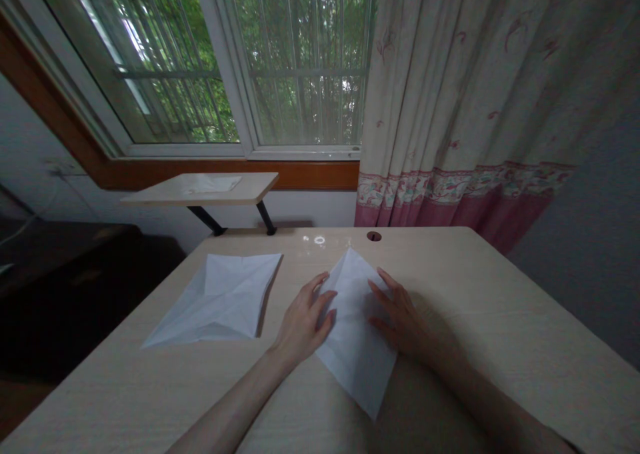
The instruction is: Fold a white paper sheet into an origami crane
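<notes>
As left hand (303, 319), right hand (407, 324) touch edges, paper (353, 337) lies between.

Open tabletop (520, 347) right of the right hand (403, 317) (wide lane); creased white sheet (230, 297) obstructs left side, raised shelf (253, 189) beyond it.

Left grip (303, 322) and right grip (404, 317) apparently touch paper (356, 337).

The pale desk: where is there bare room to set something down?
Bare patches: desk between right forearm and right edge; and left of the left forearm, nearer than the creased paper. Crowded: mid-desk, where left hand and right hand flank the kite-shaped paper.
</notes>
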The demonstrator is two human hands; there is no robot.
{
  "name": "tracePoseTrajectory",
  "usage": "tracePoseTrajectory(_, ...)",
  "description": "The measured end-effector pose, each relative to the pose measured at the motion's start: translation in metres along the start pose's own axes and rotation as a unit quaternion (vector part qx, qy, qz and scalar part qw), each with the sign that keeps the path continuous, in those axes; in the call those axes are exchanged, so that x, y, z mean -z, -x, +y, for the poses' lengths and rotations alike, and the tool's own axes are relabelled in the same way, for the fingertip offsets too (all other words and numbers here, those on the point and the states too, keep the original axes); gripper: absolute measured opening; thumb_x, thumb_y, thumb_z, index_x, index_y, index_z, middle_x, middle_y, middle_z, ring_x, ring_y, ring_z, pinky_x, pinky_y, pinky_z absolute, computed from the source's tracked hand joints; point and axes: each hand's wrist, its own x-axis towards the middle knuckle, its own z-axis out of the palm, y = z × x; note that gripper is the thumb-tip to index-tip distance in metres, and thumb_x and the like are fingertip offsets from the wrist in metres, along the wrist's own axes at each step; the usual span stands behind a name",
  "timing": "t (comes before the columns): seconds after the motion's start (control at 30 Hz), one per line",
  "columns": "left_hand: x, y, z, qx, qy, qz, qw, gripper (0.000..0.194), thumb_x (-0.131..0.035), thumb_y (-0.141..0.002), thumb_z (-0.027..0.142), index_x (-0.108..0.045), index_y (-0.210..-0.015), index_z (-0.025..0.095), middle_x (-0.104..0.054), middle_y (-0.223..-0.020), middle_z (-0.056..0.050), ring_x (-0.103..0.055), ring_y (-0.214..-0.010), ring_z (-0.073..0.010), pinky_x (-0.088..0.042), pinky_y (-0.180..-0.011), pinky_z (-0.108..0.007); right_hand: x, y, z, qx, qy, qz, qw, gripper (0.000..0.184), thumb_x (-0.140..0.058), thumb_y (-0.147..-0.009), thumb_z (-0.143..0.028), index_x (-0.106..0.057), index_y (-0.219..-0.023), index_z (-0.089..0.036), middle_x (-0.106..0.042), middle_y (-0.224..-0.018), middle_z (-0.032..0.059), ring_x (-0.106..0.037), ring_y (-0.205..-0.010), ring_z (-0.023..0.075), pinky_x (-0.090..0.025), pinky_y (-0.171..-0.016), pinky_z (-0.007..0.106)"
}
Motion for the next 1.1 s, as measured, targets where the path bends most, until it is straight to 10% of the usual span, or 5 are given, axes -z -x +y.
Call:
tracePoseTrajectory(0.43, 0.002, -0.002, 0.002, 0.003, -0.015, -0.077, 0.997, 0.026, -0.06, -0.088, 0.023, -0.064, -0.114, 0.022, -0.033, -0.153, -0.01, -0.034, -0.138, -0.0321, -0.039, -0.111, -0.05, -0.002, -0.001, -0.001, 0.016, 0.052, -0.011, 0.998, 0.064, -0.053, -0.094, -0.032, -0.027, -0.152, -0.023, -0.019, -0.161, 0.0134, -0.017, -0.148, 0.0323, -0.032, -0.113, 0.056)
tracePoseTrajectory(1.1, -0.005, 0.002, -0.006, -0.019, -0.073, -0.181, 0.981, 0.046, -0.054, -0.094, 0.051, -0.058, -0.13, 0.023, -0.04, -0.154, -0.011, -0.032, -0.145, -0.0309, -0.025, -0.118, -0.058, -0.018, 0.005, 0.008, -0.104, 0.143, 0.003, 0.984, 0.06, -0.053, -0.092, -0.052, -0.045, -0.143, -0.02, -0.045, -0.15, 0.0147, -0.04, -0.137, 0.0367, -0.041, -0.105, 0.056)
